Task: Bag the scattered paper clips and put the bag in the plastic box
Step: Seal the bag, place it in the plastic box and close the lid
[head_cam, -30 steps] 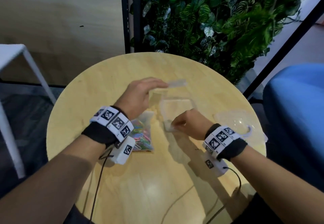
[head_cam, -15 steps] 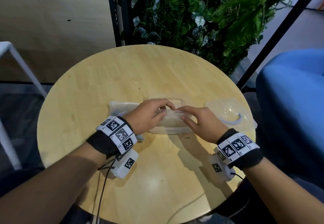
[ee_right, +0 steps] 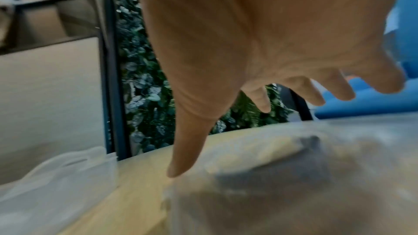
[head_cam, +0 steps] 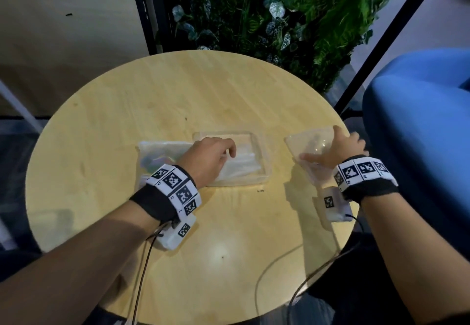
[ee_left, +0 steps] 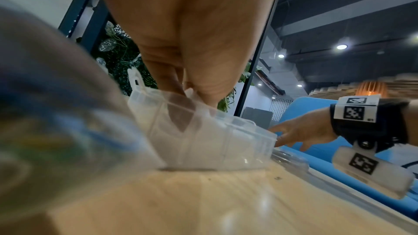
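Observation:
A clear plastic box (head_cam: 259, 172) sits mid-table with folded clear plastic inside. My left hand (head_cam: 226, 150) lies over its left side, fingers curled down over the rim into the box (ee_left: 214, 135). Left of the box lies a clear bag (head_cam: 157, 154) with coloured paper clips showing through; it is a blur in the left wrist view (ee_left: 56, 131). My right hand (head_cam: 333, 146) grips the clear lid (head_cam: 310, 144) at the table's right edge and holds it tilted. The thumb (ee_right: 181, 149) presses the lid's near side (ee_right: 294, 167); the fingers reach over its far edge.
The round wooden table (head_cam: 152, 100) carries only these things. A blue seat (head_cam: 419, 121) stands close on the right, and a plant wall (head_cam: 267, 14) rises behind the table. A white stool leg (head_cam: 20, 111) is at the left. Sensor cables (head_cam: 269, 273) trail over the near edge.
My right hand left the box, went right and lifted the lid off the table. My left hand stayed on the box. The camera view shifted lower and left.

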Demonstrator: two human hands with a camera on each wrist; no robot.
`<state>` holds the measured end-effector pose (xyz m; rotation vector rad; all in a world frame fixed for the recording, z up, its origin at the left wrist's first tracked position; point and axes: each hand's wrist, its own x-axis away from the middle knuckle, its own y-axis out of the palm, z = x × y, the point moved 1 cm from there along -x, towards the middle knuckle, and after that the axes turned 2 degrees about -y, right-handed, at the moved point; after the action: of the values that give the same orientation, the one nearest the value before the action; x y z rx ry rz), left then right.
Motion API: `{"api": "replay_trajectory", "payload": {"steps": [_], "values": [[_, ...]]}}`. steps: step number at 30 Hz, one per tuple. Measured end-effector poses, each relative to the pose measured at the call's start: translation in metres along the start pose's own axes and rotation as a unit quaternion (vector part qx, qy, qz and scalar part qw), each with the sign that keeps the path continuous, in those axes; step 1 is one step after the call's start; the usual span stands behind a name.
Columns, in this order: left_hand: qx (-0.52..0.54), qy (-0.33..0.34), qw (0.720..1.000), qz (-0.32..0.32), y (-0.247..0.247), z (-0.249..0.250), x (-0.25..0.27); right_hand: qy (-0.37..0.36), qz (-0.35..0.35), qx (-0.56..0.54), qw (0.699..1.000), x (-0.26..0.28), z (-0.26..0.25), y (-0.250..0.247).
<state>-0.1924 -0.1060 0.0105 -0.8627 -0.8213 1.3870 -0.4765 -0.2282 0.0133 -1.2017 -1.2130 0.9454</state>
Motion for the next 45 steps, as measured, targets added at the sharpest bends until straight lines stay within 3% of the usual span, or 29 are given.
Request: {"api": "replay_trajectory", "payload": {"steps": [2, 9, 13, 15, 17, 19, 22, 26, 30, 35, 38, 40, 42, 45], "values": [[-0.031, -0.004, 1.0, -0.001, 0.001, 0.001, 0.001, 0.037, -0.031, -0.027, 0.998, 0.0, 0.007, 0.01], [-0.145, 0.027, 0.989, 0.002, 0.006, 0.002, 0.002, 0.069, -0.031, -0.04, 0.996, 0.009, 0.011, 0.005], [-0.143, 0.005, 0.99, -0.008, 0.006, -0.008, 0.002, 0.011, 0.051, -0.157, 0.986, 0.003, 0.014, -0.019], [-0.107, 0.001, 0.994, -0.006, 0.006, -0.012, 0.004, -0.05, 0.134, -0.242, 0.96, 0.004, 0.011, -0.035], [-0.073, -0.002, 0.997, 0.018, 0.004, -0.012, 0.007, -0.103, 0.19, -0.364, 0.906, 0.011, 0.001, -0.046], [-0.053, -0.02, 0.997, 0.057, -0.003, -0.012, 0.009, -0.127, 0.15, -0.474, 0.858, 0.025, -0.021, -0.046], [0.018, -0.07, 0.994, 0.087, -0.019, -0.016, 0.01, -0.146, 0.002, -0.537, 0.831, 0.051, -0.065, -0.027], [0.069, -0.152, 0.985, 0.049, -0.037, -0.028, 0.016, -0.182, -0.074, -0.482, 0.854, 0.068, -0.111, 0.002], [0.11, -0.168, 0.979, 0.042, -0.038, -0.034, 0.022, -0.151, -0.113, -0.456, 0.87, 0.07, -0.127, 0.014], [0.147, -0.183, 0.971, 0.045, -0.031, -0.034, 0.023, -0.185, -0.056, -0.276, 0.942, 0.063, -0.122, 0.011], [0.153, -0.181, 0.971, 0.044, -0.027, -0.032, 0.024, -0.216, 0.023, -0.146, 0.965, 0.062, -0.113, 0.012], [0.157, -0.185, 0.969, 0.048, -0.024, -0.031, 0.024, -0.199, 0.028, -0.089, 0.976, 0.064, -0.107, 0.011], [0.169, -0.193, 0.965, 0.052, -0.022, -0.031, 0.024, -0.189, -0.007, -0.064, 0.98, 0.061, -0.104, 0.009], [0.18, -0.197, 0.962, 0.051, -0.023, -0.03, 0.024, -0.204, -0.092, -0.116, 0.968, 0.051, -0.098, 0.006]]}}
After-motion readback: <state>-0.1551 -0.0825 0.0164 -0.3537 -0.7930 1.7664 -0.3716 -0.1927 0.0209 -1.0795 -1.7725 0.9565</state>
